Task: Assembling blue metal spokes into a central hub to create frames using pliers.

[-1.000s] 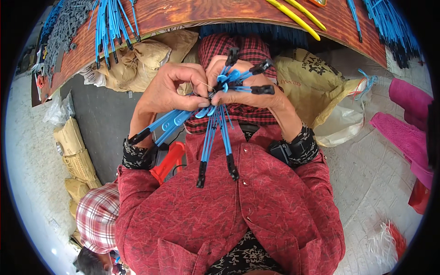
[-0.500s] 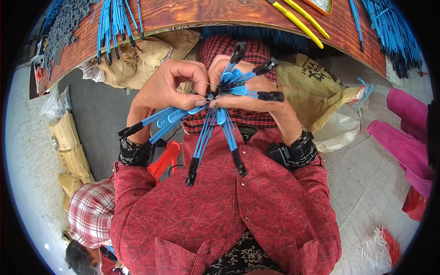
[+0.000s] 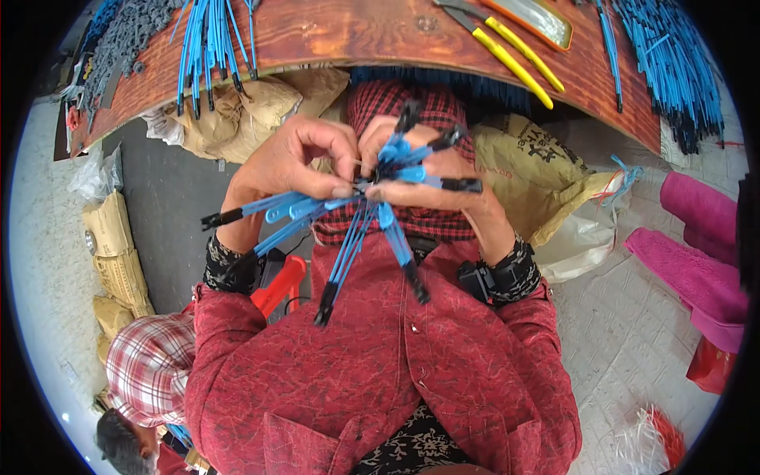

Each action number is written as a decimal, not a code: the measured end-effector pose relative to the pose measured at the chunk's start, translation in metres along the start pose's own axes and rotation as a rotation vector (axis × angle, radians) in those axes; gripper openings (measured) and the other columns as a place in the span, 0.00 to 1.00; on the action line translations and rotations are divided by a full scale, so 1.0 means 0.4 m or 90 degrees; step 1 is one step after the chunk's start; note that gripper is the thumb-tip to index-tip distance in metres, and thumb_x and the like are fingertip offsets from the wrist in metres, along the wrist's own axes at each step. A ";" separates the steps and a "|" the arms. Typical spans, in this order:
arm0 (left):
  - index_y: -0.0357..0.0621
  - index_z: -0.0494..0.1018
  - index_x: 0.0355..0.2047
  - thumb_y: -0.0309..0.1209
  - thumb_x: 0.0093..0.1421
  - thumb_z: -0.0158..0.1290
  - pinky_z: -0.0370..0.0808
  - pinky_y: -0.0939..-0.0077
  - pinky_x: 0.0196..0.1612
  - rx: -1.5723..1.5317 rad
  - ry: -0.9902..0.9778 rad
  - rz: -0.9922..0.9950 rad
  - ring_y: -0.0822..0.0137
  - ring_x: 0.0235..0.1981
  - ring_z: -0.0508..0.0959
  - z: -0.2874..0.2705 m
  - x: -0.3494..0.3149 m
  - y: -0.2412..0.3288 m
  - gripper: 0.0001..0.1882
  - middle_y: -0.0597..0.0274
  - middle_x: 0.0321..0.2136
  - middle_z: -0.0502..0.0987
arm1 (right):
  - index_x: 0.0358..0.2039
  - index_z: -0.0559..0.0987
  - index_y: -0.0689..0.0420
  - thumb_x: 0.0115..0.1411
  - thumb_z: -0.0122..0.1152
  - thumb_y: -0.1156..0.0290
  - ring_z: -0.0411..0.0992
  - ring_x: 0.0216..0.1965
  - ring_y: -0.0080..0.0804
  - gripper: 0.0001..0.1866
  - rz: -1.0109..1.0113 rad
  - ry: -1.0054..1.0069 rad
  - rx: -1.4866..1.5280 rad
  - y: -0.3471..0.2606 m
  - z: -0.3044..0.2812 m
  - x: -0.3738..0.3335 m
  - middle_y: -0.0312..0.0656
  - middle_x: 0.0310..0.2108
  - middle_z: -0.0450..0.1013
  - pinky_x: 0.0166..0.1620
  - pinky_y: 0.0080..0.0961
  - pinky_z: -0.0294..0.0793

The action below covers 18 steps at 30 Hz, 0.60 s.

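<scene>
Above my lap, both hands meet at the dark middle of an umbrella-like frame [image 3: 348, 257], whose slender blue ribs with black ends spread out on all sides. My right hand [image 3: 455, 178] grips this frame near its centre, thumb in front and fingers behind several ribs. On the other side, my left hand [image 3: 305, 154] has thumb and forefinger curled in at the centre. A thin pale wire [image 3: 358, 163] shows faintly at the left forefinger. The fingertips cover most of the joint where the ribs meet.
A wooden table [image 3: 317, 39] curves across the far side, bearing yellow-handled pliers [image 3: 514, 63], an orange-rimmed tray [image 3: 546, 24], blue rib bundles [image 3: 673, 71] and grey parts [image 3: 134, 39]. Sacks [image 3: 522, 166] lie below it. Another person [image 3: 150, 372] is at lower left, beside a red stool [image 3: 281, 285].
The view has shifted slightly, showing more of the table. My hands stay at the frame's centre, and the ribs have tilted a little. The wire is less visible now.
</scene>
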<state>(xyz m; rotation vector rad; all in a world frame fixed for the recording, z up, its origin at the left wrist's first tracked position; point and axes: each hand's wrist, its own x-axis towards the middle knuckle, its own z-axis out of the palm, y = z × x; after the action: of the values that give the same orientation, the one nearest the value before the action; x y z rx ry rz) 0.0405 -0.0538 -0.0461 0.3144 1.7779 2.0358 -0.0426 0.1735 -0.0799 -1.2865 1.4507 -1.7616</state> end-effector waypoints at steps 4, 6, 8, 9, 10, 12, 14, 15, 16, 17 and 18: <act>0.40 0.81 0.28 0.24 0.49 0.69 0.74 0.77 0.41 0.047 -0.024 -0.029 0.72 0.34 0.78 -0.021 -0.006 0.013 0.08 0.64 0.30 0.80 | 0.33 0.79 0.58 0.52 0.76 0.69 0.70 0.34 0.33 0.13 -0.048 -0.025 0.019 0.007 0.001 0.013 0.38 0.30 0.69 0.40 0.31 0.70; 0.39 0.81 0.29 0.23 0.50 0.69 0.73 0.76 0.40 -0.016 -0.038 -0.022 0.72 0.35 0.78 -0.022 0.009 -0.009 0.07 0.64 0.30 0.80 | 0.32 0.79 0.56 0.52 0.76 0.68 0.70 0.34 0.34 0.12 0.026 -0.014 0.056 0.028 0.005 -0.006 0.38 0.29 0.69 0.39 0.32 0.68; 0.38 0.81 0.28 0.25 0.48 0.71 0.74 0.71 0.42 -0.038 -0.059 -0.014 0.66 0.37 0.81 -0.019 0.022 -0.017 0.10 0.59 0.30 0.81 | 0.31 0.78 0.56 0.53 0.76 0.68 0.70 0.34 0.31 0.13 0.053 -0.024 0.067 0.010 -0.002 -0.008 0.37 0.30 0.70 0.39 0.30 0.68; 0.39 0.81 0.28 0.25 0.49 0.71 0.74 0.71 0.43 -0.040 -0.049 -0.016 0.67 0.37 0.80 -0.011 0.016 0.000 0.09 0.61 0.29 0.80 | 0.31 0.78 0.57 0.53 0.76 0.69 0.70 0.34 0.30 0.12 0.053 -0.011 0.089 -0.005 0.009 -0.004 0.37 0.30 0.70 0.39 0.29 0.69; 0.39 0.81 0.28 0.25 0.49 0.71 0.74 0.71 0.43 -0.029 -0.043 -0.010 0.67 0.37 0.80 -0.018 0.019 0.020 0.09 0.61 0.29 0.80 | 0.32 0.78 0.58 0.53 0.76 0.71 0.70 0.35 0.29 0.12 0.054 0.003 0.112 -0.017 0.014 0.007 0.36 0.31 0.71 0.40 0.28 0.69; 0.39 0.81 0.28 0.25 0.49 0.70 0.74 0.72 0.43 0.006 -0.052 -0.029 0.69 0.36 0.79 -0.026 0.025 0.050 0.08 0.63 0.28 0.80 | 0.33 0.78 0.59 0.54 0.74 0.75 0.71 0.36 0.26 0.11 0.047 -0.013 0.117 -0.030 0.004 0.023 0.36 0.32 0.72 0.41 0.27 0.70; 0.39 0.81 0.29 0.25 0.49 0.69 0.73 0.73 0.43 0.008 -0.043 -0.050 0.71 0.35 0.78 -0.027 0.031 0.066 0.09 0.65 0.29 0.79 | 0.33 0.78 0.59 0.56 0.72 0.77 0.71 0.37 0.24 0.09 0.091 0.050 0.218 -0.023 0.008 0.021 0.36 0.34 0.72 0.41 0.26 0.70; 0.39 0.81 0.30 0.25 0.49 0.69 0.73 0.73 0.43 0.026 -0.023 -0.059 0.71 0.35 0.78 -0.030 0.035 0.058 0.09 0.65 0.29 0.79 | 0.36 0.78 0.59 0.58 0.70 0.79 0.72 0.38 0.22 0.08 0.088 0.055 0.206 -0.006 0.009 0.020 0.35 0.35 0.73 0.41 0.23 0.71; 0.39 0.81 0.30 0.26 0.50 0.69 0.73 0.74 0.43 0.043 -0.005 -0.069 0.72 0.35 0.78 -0.033 0.039 0.046 0.09 0.65 0.30 0.79 | 0.36 0.78 0.59 0.58 0.70 0.79 0.72 0.38 0.22 0.08 0.084 0.054 0.205 0.005 0.010 0.013 0.35 0.35 0.73 0.41 0.23 0.71; 0.38 0.81 0.31 0.25 0.52 0.68 0.74 0.74 0.44 -0.011 -0.005 -0.064 0.72 0.36 0.78 -0.032 0.031 0.021 0.08 0.64 0.31 0.79 | 0.36 0.77 0.59 0.58 0.69 0.79 0.72 0.37 0.21 0.08 0.094 0.055 0.213 0.013 0.014 0.006 0.35 0.36 0.73 0.41 0.23 0.71; 0.38 0.81 0.31 0.25 0.52 0.68 0.74 0.74 0.44 -0.017 -0.010 -0.070 0.72 0.36 0.78 -0.031 0.028 0.014 0.08 0.64 0.31 0.79 | 0.37 0.77 0.59 0.59 0.69 0.79 0.72 0.37 0.21 0.08 0.113 0.063 0.224 0.014 0.021 -0.003 0.35 0.36 0.73 0.41 0.22 0.72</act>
<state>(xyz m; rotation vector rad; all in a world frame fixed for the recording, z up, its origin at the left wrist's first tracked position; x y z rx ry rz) 0.0243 -0.0604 -0.0439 0.2200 1.7190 1.9731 -0.0358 0.1690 -0.0858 -0.8757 1.1937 -1.8770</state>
